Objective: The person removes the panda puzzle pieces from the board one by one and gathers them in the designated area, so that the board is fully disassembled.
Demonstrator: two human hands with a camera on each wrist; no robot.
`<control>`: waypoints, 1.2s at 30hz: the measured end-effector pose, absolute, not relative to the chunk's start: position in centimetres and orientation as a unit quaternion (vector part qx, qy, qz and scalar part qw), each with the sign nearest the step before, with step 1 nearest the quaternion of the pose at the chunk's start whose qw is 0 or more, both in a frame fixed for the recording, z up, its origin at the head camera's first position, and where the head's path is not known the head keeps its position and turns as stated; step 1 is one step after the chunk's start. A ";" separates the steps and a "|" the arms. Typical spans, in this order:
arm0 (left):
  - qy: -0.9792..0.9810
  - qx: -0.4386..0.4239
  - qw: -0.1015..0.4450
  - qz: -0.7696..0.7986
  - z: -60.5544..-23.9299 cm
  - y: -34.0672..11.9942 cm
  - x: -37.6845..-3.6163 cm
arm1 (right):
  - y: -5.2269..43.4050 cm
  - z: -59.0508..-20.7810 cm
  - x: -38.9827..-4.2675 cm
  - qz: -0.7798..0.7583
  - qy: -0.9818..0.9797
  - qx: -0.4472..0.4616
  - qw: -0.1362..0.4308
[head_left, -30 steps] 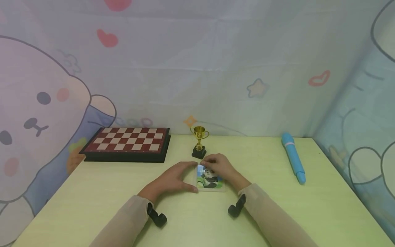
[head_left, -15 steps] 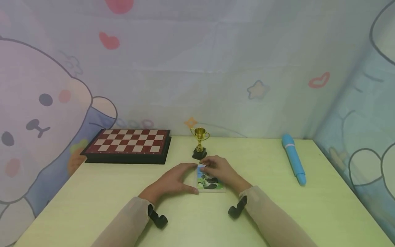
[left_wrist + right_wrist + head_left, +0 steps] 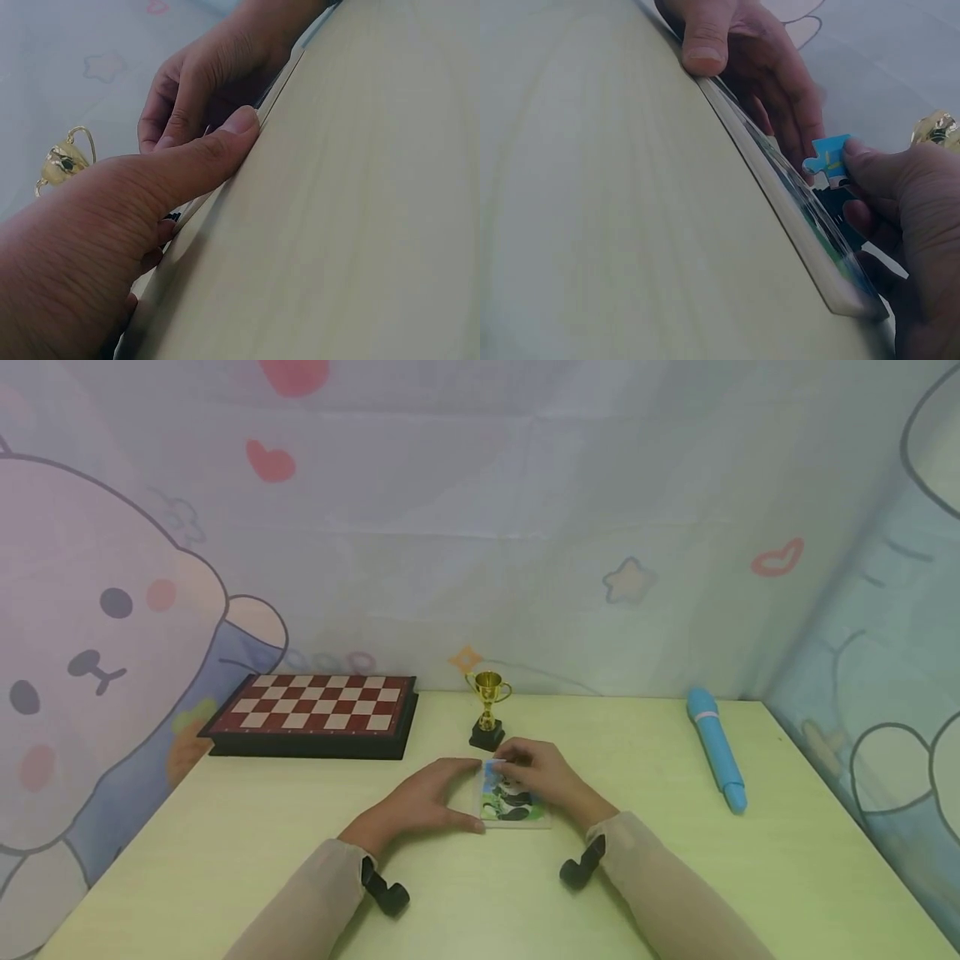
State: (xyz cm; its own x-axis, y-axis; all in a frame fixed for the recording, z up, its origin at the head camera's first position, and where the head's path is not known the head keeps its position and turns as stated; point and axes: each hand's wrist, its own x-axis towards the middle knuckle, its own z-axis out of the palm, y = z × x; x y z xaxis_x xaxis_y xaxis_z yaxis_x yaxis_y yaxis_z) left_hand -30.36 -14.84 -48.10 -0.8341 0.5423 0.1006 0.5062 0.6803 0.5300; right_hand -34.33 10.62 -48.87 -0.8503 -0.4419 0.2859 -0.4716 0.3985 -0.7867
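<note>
A panda jigsaw in a shallow clear tray [image 3: 517,814] lies on the pale green table [image 3: 675,860], just in front of me. My left hand [image 3: 442,793] holds the tray's left side, thumb [image 3: 225,146] against the near edge and fingers over the far corner. Over the tray's top left part, my right hand [image 3: 534,770] pinches a small blue jigsaw piece [image 3: 827,159] between thumb and fingers. In the right wrist view the piece sits just above the picture, next to the left hand's fingers [image 3: 791,97]. The tray's rim [image 3: 780,217] shows edge-on.
A small gold trophy [image 3: 488,708] on a black base stands right behind the hands. A red and cream chessboard [image 3: 315,714] lies at the back left, and a light blue pen-shaped object [image 3: 716,747] at the right. Cartoon-printed cloth walls enclose the table.
The right hand with the blue piece has shifted slightly over the tray's top left corner. The left hand and the tray have stayed put.
</note>
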 end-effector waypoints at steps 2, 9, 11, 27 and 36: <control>0.915 0.287 0.034 0.281 -48.0 -14.8 -30.3 | 10.9 -48.9 -34.5 0.480 -0.835 0.268 0.014; 0.915 0.283 0.039 0.286 -47.8 -14.8 -30.0 | 13.1 -48.7 -34.7 0.488 -0.840 0.235 0.022; 0.914 0.285 0.037 0.287 -47.8 -14.7 -30.0 | 14.1 -48.7 -34.7 0.487 -0.843 0.228 0.026; 0.916 0.298 0.026 0.266 -47.9 -14.7 -30.1 | 21.2 -48.8 -35.1 0.409 -0.884 0.225 0.026; 0.918 0.297 0.024 0.263 -48.0 -14.9 -30.1 | 20.8 -48.5 -34.9 0.394 -0.883 0.255 0.023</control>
State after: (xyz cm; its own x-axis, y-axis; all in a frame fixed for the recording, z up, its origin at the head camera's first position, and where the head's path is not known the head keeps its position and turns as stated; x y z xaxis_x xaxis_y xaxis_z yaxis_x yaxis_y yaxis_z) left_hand -30.11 -14.88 -48.03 -0.8226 0.5575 0.1118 0.5322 0.6856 0.4968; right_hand -34.88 20.84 -48.50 -0.8687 -0.4327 0.2412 -0.4685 0.5592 -0.6840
